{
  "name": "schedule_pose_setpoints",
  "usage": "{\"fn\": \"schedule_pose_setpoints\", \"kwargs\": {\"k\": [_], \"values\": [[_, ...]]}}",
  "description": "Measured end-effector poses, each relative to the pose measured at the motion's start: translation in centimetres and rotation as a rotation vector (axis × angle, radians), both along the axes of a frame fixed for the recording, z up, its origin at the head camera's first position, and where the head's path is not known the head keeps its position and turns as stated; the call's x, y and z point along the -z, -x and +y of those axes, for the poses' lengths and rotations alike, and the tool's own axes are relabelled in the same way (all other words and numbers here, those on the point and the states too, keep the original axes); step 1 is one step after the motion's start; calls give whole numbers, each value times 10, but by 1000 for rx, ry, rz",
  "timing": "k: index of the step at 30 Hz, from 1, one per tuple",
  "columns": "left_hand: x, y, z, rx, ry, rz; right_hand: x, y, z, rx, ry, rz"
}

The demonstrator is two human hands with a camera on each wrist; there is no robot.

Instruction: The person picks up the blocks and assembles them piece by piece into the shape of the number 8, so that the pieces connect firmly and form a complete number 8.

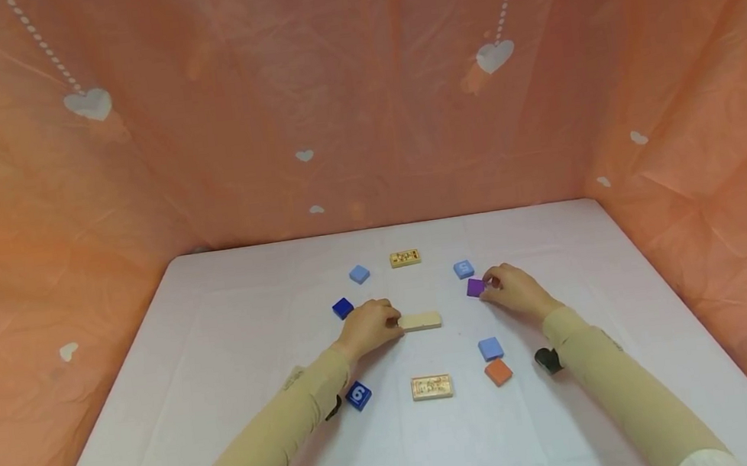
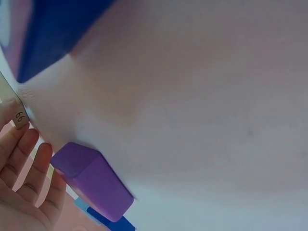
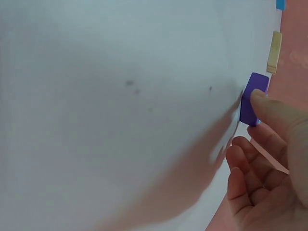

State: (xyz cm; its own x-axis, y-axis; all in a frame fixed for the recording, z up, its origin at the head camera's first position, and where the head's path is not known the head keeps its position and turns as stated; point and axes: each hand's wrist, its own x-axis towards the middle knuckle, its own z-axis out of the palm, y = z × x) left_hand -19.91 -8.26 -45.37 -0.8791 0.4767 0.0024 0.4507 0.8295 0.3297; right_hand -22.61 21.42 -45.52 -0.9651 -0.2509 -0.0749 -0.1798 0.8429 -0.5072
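Observation:
My left hand (image 1: 368,327) pinches the left end of a pale wooden block (image 1: 421,321) lying at the middle of the table. In the left wrist view that block's end bears printed digits, and the other fingers of the hand are spread. A purple block (image 2: 94,183) stands beside those fingertips; in the head view I cannot make it out. A dark blue tile (image 1: 343,308) lies just beyond the left hand. To the right, my right hand (image 1: 517,292) holds a purple tile (image 1: 475,287) between thumb and fingers, close to a light blue tile (image 1: 464,269) marked 5.
A light blue tile (image 1: 360,274) and a patterned wooden block (image 1: 405,258) lie farther back. Nearer are another wooden block (image 1: 432,387), a dark blue tile (image 1: 358,395) marked 6, a light blue tile (image 1: 490,348) and an orange tile (image 1: 498,372). Orange cloth (image 1: 360,111) surrounds the white table (image 1: 480,444).

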Motion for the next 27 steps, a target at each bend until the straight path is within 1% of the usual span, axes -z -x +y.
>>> {"fn": "schedule_pose_setpoints", "kwargs": {"k": [10,13,18,22,27], "values": [[1,1,0,9,19,5,-3,-2,-12,-28,18,-41],[1,0,0,6,20,3,-5,-4,-18,-58,19,-35],[2,1,0,13,12,24,-7,-5,-26,-106,26,-16],[2,1,0,20,5,31,-7,-5,-33,-133,38,-16],[1,1,0,16,2,23,-7,-5,-40,-148,38,-23]]}}
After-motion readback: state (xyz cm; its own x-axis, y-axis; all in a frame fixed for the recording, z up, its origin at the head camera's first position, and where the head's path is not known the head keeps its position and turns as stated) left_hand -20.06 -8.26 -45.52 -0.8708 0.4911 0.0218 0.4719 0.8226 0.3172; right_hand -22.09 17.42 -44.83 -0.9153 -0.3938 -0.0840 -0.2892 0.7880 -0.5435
